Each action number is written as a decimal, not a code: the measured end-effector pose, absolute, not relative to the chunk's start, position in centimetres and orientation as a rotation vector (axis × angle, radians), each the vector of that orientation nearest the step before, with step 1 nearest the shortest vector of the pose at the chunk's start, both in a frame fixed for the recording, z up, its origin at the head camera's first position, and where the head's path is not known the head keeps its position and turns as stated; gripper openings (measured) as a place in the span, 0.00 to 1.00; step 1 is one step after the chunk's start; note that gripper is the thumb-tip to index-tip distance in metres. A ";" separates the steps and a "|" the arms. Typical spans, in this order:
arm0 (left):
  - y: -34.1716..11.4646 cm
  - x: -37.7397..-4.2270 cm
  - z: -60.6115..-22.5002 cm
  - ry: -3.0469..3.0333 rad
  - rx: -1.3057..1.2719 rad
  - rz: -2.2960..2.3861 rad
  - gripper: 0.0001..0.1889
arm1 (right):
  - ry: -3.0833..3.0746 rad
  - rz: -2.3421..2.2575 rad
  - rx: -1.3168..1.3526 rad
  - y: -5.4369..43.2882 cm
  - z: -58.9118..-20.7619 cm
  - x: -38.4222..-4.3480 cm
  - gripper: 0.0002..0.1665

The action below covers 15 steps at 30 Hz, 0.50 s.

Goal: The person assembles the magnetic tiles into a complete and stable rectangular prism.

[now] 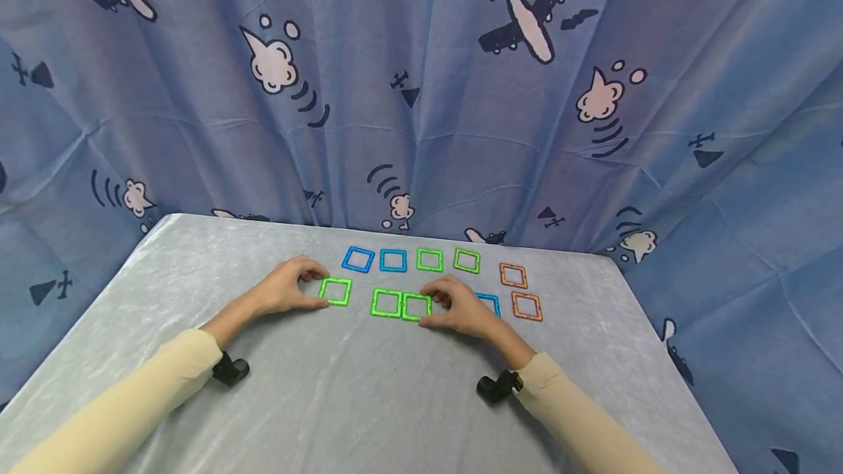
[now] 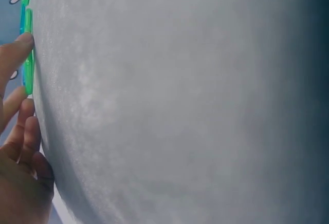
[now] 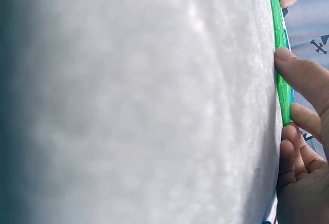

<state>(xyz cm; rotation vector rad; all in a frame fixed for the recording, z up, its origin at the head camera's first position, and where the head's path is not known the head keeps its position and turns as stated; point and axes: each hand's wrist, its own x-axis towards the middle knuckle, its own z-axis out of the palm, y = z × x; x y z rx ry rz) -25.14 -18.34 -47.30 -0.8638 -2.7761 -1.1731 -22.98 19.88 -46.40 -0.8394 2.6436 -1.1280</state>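
Note:
My left hand (image 1: 290,287) pinches a green square magnetic tile (image 1: 350,292) by its left side, thumb at the near edge and finger at the far one. In the left wrist view this tile (image 2: 29,75) appears edge-on under the thumb. A second green tile (image 1: 387,290) lies between the hands. Against its right side sits a third green tile (image 1: 411,318), which my right hand (image 1: 464,307) holds between thumb and finger. The right wrist view shows that tile (image 3: 283,98) edge-on. Part of a blue tile (image 1: 488,296) is hidden behind the right hand.
Along the back lie a tilted blue tile (image 1: 356,269), another blue tile (image 1: 393,270) and two green tiles (image 1: 430,270) (image 1: 467,271). Two orange tiles (image 1: 514,284) (image 1: 527,317) are at the right. A grey cloth (image 1: 369,401) covers the table; a patterned curtain (image 1: 369,93) hangs behind.

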 end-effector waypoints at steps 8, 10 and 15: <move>-18.3 -25.2 -47.5 -2.776 -0.865 -1.164 0.25 | 2.646 -1.129 -0.831 19.9 -46.6 -23.0 0.31; -18.4 -25.3 -47.5 -2.779 -0.865 -1.165 0.26 | 2.648 -1.130 -0.824 19.9 -46.5 -23.0 0.31; -18.4 -25.3 -47.5 -2.780 -0.847 -1.172 0.26 | 2.643 -1.143 -0.827 19.8 -46.3 -22.9 0.31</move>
